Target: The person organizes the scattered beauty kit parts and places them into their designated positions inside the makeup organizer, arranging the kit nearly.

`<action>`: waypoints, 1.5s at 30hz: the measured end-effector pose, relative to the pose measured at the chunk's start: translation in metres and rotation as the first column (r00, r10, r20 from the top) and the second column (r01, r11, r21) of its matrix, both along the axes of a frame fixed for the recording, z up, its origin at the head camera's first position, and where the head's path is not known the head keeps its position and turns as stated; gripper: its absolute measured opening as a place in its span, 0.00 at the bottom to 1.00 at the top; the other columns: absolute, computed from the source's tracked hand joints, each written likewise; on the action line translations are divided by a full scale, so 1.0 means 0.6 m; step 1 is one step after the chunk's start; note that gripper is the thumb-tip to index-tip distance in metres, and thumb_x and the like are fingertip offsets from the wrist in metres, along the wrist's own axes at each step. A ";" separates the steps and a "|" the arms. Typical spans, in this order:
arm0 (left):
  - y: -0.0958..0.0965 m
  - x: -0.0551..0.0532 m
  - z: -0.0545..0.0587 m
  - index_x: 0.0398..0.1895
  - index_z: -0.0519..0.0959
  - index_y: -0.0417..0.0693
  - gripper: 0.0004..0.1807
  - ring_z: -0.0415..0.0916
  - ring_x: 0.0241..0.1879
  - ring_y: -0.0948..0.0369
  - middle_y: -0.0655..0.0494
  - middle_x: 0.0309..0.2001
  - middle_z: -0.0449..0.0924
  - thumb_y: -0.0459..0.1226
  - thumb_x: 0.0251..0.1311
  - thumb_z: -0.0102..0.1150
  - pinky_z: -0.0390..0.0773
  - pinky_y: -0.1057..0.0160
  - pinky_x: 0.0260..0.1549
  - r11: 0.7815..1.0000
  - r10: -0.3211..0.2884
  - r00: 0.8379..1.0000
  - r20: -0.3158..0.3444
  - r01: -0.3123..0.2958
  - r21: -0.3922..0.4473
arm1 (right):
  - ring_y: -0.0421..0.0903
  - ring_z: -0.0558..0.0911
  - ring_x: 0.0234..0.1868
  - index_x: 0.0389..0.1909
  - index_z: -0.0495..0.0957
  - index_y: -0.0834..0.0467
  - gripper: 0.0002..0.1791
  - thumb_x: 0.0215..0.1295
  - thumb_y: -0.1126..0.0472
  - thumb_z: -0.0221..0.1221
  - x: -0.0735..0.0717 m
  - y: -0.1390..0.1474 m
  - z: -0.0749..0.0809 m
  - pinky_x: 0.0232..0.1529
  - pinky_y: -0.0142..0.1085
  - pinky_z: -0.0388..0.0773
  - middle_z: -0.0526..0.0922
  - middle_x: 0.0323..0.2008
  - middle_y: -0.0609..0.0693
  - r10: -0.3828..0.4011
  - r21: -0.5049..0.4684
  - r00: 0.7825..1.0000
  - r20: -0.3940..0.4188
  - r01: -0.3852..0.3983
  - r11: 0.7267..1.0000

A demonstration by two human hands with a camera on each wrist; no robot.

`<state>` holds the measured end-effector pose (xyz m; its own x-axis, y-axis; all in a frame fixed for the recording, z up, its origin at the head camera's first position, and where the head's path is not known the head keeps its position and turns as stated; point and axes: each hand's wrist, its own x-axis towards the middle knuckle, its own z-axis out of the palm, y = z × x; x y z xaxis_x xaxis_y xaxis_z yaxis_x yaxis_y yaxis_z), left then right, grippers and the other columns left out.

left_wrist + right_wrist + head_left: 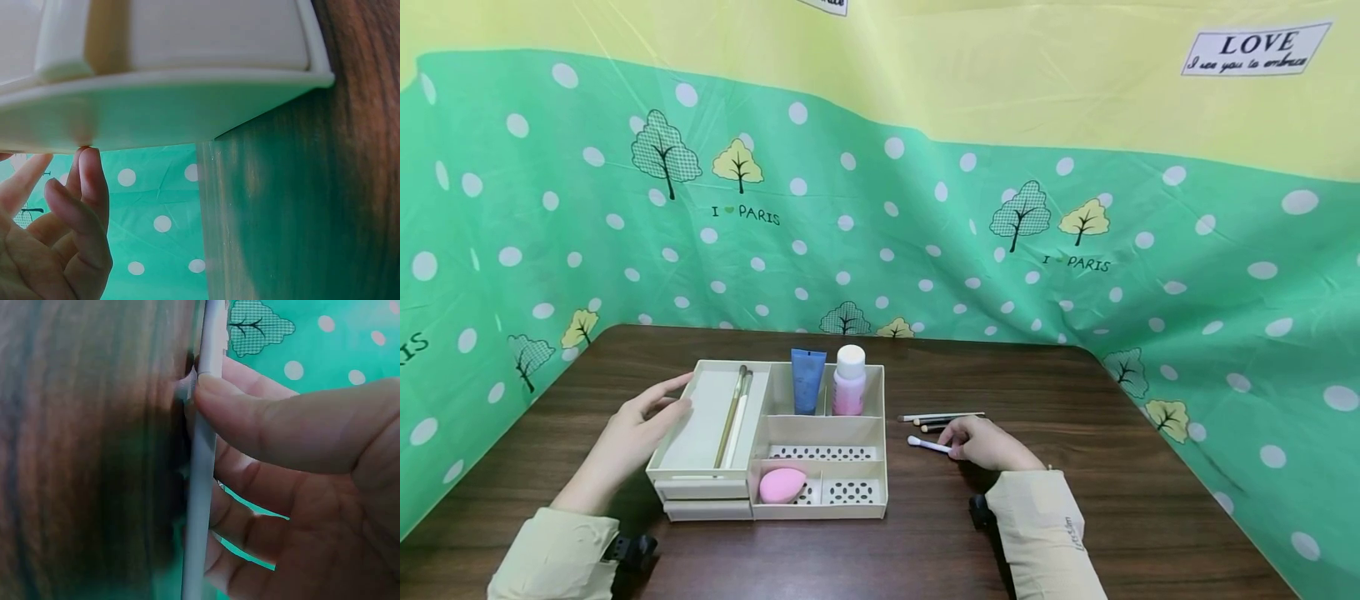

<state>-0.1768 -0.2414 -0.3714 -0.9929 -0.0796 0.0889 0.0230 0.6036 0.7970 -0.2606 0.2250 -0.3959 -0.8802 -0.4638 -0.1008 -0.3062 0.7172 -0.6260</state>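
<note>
A cream-coloured makeup organizer [818,429] stands on the table. Its left part has a flat top with two makeup brushes [731,417] on it and drawers [707,499] below. My left hand [638,433] touches the organizer's left side with its fingertips; in the left wrist view, bent fingers [94,187] meet that wall. To the right of the organizer, my right hand [988,443] pinches a white-handled makeup brush [928,444] low over the table, its pale head pointing left. In the right wrist view, thumb and fingers hold the white handle [200,487].
Just behind the right hand lie several more brushes [936,416]. Inside the organizer a blue tube [807,383] and a white-capped pink bottle [849,395] stand at the back, with a pink makeup sponge [782,486] at the front. A patterned green curtain [917,225] hangs behind the table [820,554].
</note>
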 end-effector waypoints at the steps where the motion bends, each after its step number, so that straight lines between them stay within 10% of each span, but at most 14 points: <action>1: 0.000 0.000 0.000 0.75 0.63 0.49 0.31 0.72 0.58 0.43 0.33 0.59 0.75 0.50 0.73 0.48 0.71 0.53 0.47 1.000 0.000 1.000 0.001 0.000 -0.001 | 0.41 0.71 0.28 0.36 0.82 0.65 0.07 0.57 0.76 0.59 0.000 0.000 0.000 0.34 0.34 0.68 0.78 0.24 0.47 -0.001 0.008 1.000 0.000 0.001 1.000; 19: 0.000 0.001 0.000 0.75 0.63 0.49 0.31 0.73 0.57 0.44 0.33 0.58 0.76 0.50 0.74 0.47 0.72 0.55 0.47 1.000 -0.005 1.000 -0.011 0.005 -0.008 | 0.42 0.73 0.32 0.40 0.82 0.67 0.07 0.65 0.72 0.57 0.014 0.000 0.045 0.35 0.35 0.69 0.81 0.31 0.51 -0.008 0.015 0.998 -0.066 0.009 1.000; 45: 0.000 -0.001 0.000 0.75 0.63 0.48 0.31 0.73 0.56 0.44 0.33 0.58 0.76 0.50 0.73 0.48 0.72 0.56 0.45 1.000 0.004 1.000 0.001 -0.004 -0.009 | 0.43 0.82 0.36 0.49 0.79 0.65 0.11 0.67 0.70 0.58 0.035 -0.023 0.104 0.35 0.35 0.75 0.86 0.38 0.55 -0.212 -0.239 0.960 -0.181 0.166 0.957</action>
